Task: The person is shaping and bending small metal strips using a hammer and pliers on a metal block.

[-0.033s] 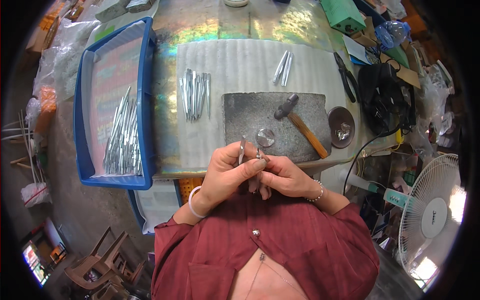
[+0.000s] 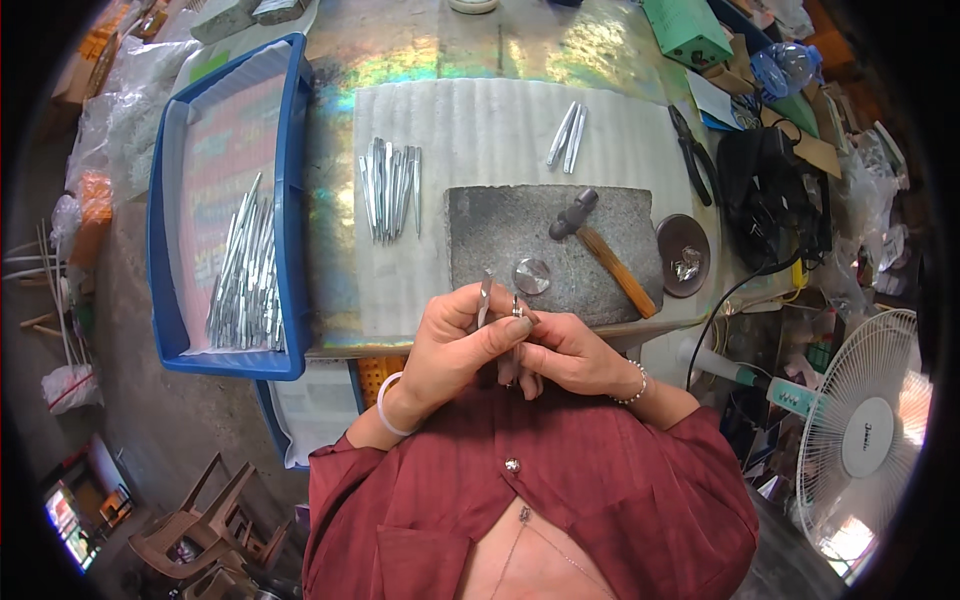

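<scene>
My left hand (image 2: 468, 335) is closed at the near edge of the stone block, with a slim silver metal strip (image 2: 485, 292) standing up from its fingers. Against it is my right hand (image 2: 568, 352), fingers pinched together. Between the left thumb and the right fingertips shows a small shiny metal piece (image 2: 517, 308); whether it joins the strip I cannot tell. Just beyond the fingers, a round clear or silvery disc (image 2: 531, 276) lies on the grey stone block (image 2: 485, 225). A hammer (image 2: 612, 265) with a wooden handle rests across the block's right part.
Slim silver metal pieces (image 2: 390, 190) lie on a white foam sheet (image 2: 470, 130), with a few more farther right. Many fill a blue tray (image 2: 293, 200) at left. On the right are a brown dish (image 2: 672, 230), black-handled pliers (image 2: 693, 155), a cable and a fan (image 2: 860, 435).
</scene>
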Motion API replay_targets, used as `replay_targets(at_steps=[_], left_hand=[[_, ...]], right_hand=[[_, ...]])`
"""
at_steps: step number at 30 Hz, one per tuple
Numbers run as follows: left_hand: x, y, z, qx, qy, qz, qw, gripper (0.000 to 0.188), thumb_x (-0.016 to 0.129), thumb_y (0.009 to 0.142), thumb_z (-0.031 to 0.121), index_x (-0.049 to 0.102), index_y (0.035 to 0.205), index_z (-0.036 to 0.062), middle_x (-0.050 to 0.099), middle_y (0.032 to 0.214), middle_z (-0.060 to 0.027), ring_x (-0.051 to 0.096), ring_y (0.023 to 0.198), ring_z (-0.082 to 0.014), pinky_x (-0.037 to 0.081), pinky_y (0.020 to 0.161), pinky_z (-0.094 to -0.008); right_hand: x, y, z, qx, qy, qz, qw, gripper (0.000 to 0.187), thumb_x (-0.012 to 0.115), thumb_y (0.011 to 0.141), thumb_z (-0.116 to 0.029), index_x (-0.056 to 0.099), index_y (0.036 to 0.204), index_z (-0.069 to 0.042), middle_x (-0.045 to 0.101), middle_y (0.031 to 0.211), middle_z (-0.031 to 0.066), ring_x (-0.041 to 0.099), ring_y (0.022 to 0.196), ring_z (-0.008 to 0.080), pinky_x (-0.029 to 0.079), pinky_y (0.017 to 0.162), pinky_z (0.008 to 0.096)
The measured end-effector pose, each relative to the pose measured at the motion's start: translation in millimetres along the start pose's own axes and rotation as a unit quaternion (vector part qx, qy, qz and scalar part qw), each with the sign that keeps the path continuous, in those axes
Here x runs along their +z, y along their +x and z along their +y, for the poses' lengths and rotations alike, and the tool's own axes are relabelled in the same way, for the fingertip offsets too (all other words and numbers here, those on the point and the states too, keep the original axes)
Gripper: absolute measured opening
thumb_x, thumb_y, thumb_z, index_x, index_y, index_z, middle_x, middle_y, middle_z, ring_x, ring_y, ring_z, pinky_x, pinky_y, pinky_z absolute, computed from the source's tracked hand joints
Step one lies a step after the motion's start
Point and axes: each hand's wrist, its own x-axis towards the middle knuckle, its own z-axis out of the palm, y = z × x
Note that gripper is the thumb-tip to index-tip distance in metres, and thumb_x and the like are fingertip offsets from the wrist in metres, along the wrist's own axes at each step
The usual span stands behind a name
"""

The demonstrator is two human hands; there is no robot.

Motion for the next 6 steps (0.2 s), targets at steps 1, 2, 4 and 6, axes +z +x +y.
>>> replay_targets(at_steps=[1, 2, 4, 6], left_hand=[[-1.4, 0.1, -1.1, -0.011, -0.015, 0.008, 1.000, 0.010, 0.056, 0.092, 0.008, 0.057, 0.095, -0.0013, 0.062, 0.069, -0.0078, 0.062, 0.055, -0.0161, 0.046, 0.046, -0.0230], [-2.4, 0.3, -1.5, -0.022, -0.029, 0.016, 0.999, 0.011, 0.056, 0.092, 0.009, 0.057, 0.096, -0.0011, 0.062, 0.069, -0.0079, 0.062, 0.054, -0.0159, 0.046, 0.046, -0.0236], [-3.8, 1.4, -0.8, -0.031, -0.040, 0.021, 0.999, 0.011, 0.056, 0.092, 0.009, 0.058, 0.097, -0.0011, 0.062, 0.070, -0.0083, 0.062, 0.055, -0.0157, 0.047, 0.047, -0.0241], [-5.3, 2.9, 0.5, -0.039, -0.050, 0.025, 0.998, 0.012, 0.055, 0.092, 0.009, 0.058, 0.098, -0.0010, 0.062, 0.070, -0.0087, 0.062, 0.056, -0.0155, 0.047, 0.047, -0.0247]], right_hand=[[0.0, 0.0, 0.0, 0.002, -0.006, 0.003, 1.000, 0.022, 0.041, 0.099, -0.016, 0.051, 0.108, 0.001, 0.062, 0.084, 0.0063, 0.059, 0.061, 0.0082, 0.047, 0.054, 0.0198], [-0.6, 0.2, 0.4, 0.003, -0.006, 0.003, 1.000, 0.022, 0.041, 0.099, -0.016, 0.051, 0.108, 0.001, 0.062, 0.084, 0.0063, 0.059, 0.061, 0.0082, 0.047, 0.054, 0.0198], [-3.3, 0.9, 2.2, 0.002, 0.041, 0.005, 0.999, 0.024, 0.042, 0.099, -0.019, 0.052, 0.107, 0.002, 0.062, 0.085, 0.0073, 0.060, 0.062, 0.0093, 0.048, 0.055, 0.0202], [-6.2, 1.6, 3.2, -0.036, 0.018, -0.008, 0.999, 0.024, 0.044, 0.098, -0.019, 0.052, 0.108, 0.001, 0.062, 0.086, 0.0087, 0.061, 0.063, 0.0115, 0.049, 0.056, 0.0209]])
